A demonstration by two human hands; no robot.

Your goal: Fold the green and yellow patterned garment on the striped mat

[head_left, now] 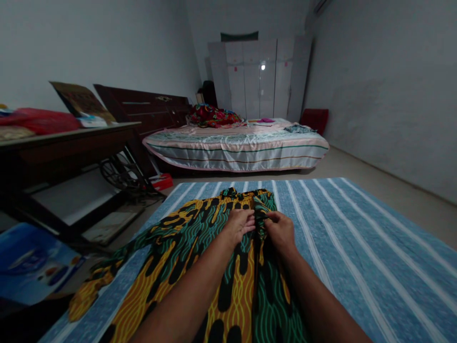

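A long-sleeved dress point(207, 228) in black, mustard and green with wavy lines lies spread on a blue striped surface. Its neckline points away from me, and one sleeve point(143, 240) trails off to the left. Near the upper front, my left hand point(241, 225) has thumb and fingers closed at the edge of the front opening. My right hand point(281, 231), just across from it, pinches a bunched fold of the same cloth. The exact bit between the fingertips is too small to make out. The dress's lower end runs out of the picture.
The blue striped covering point(342, 238) extends to the right. Beyond it stands a bed point(235, 152) with a red floral bundle point(214, 116). On the left are a sewing-machine table point(71, 138) and a blue box point(35, 262). A wardrobe point(250, 81) is at the back.
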